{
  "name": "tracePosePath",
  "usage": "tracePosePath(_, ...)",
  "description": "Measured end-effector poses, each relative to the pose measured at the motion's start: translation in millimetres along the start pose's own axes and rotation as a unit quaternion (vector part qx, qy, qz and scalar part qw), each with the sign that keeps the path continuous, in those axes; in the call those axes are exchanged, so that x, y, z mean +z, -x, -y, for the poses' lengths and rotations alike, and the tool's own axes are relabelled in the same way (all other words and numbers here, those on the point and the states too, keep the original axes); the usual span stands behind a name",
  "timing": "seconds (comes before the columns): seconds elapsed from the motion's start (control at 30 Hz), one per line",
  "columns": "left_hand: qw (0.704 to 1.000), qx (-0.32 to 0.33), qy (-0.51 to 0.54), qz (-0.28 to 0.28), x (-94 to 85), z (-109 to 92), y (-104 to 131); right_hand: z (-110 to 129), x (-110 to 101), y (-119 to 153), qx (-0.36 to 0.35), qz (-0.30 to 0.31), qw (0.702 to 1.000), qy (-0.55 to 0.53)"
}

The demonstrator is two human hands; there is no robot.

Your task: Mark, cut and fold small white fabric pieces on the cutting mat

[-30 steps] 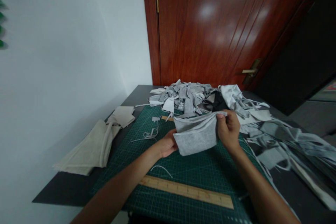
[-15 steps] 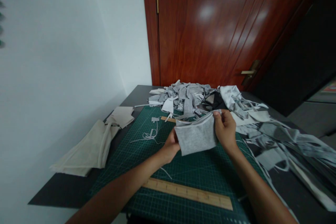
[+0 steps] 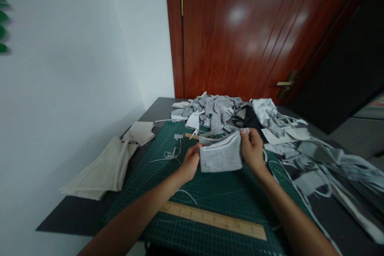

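A folded grey cloth piece [image 3: 221,157] with a pale upper edge is held up above the green cutting mat [image 3: 222,192]. My left hand [image 3: 191,162] grips its left edge. At the upper right corner, my right hand [image 3: 252,149] pinches the cloth between thumb and fingers. The layers part a little along the top, with a grey strip showing behind. Below the hands, a wooden ruler [image 3: 213,220] lies across the mat.
Grey and white fabric scraps [image 3: 214,108] are heaped at the back. Cream cloth [image 3: 102,168] lies on the left. Grey strips [image 3: 339,164] cover the right side. A thin white cord [image 3: 171,154] rests on the mat. Behind stands a red-brown door [image 3: 228,40].
Both hands have shifted slightly left with the cloth. Its lower edge is now more level, and the layers stand further apart at the top left.
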State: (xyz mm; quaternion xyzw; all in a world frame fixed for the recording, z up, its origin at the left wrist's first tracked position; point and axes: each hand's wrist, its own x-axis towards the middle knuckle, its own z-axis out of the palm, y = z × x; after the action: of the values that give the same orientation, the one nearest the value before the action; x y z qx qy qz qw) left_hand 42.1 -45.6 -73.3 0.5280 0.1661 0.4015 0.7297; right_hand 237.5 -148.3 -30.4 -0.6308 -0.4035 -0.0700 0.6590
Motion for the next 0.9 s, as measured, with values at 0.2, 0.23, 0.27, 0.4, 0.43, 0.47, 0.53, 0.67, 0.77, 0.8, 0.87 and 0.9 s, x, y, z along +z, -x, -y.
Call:
tracePosePath(0.2,0.997,0.032,-0.029,0.062,-4.4,-13,-4,-7,2,0,0.054,0.002,0.998,-0.043)
tracePosePath(0.23,0.995,0.046,-0.072,0.05,-5.8,-16,-5,-6,3,0,0.061,0.008,0.997,-0.051)
tracePosePath(0.27,0.991,0.057,-0.113,0.034,-7.3,-19,-7,-5,3,0,0.065,0.019,0.996,-0.059)
tracePosePath(0.4,0.98,0.092,-0.175,-0.014,-14.1,-26,-13,3,4,0,0.041,0.058,0.995,-0.068)
tracePosePath(0.43,0.978,0.106,-0.177,-0.021,-15.6,-27,-14,4,5,0,0.033,0.059,0.996,-0.064)
tracePosePath(0.47,0.976,0.12,-0.178,-0.026,-16.8,-29,-15,4,5,1,0.027,0.056,0.996,-0.059)
tracePosePath(0.53,0.973,0.14,-0.179,-0.044,-18.3,-31,-16,2,6,2,0.019,0.053,0.997,-0.049)
tracePosePath(0.67,0.971,0.14,-0.171,-0.088,-18.8,-37,-17,-3,8,4,0.009,0.048,0.998,-0.046)
tracePosePath(0.77,0.971,0.142,-0.162,-0.099,-20.3,-40,-18,-3,9,6,0.006,0.038,0.998,-0.049)
tracePosePath(0.8,0.97,0.147,-0.166,-0.101,-21.5,-41,-19,-3,9,6,0.007,0.038,0.998,-0.051)
tracePosePath(0.87,0.964,0.156,-0.186,-0.104,-24.9,-41,-20,-1,9,6,0.009,0.039,0.998,-0.053)
tracePosePath(0.9,0.962,0.158,-0.198,-0.107,-26.8,-41,-20,0,8,6,0.008,0.037,0.998,-0.051)
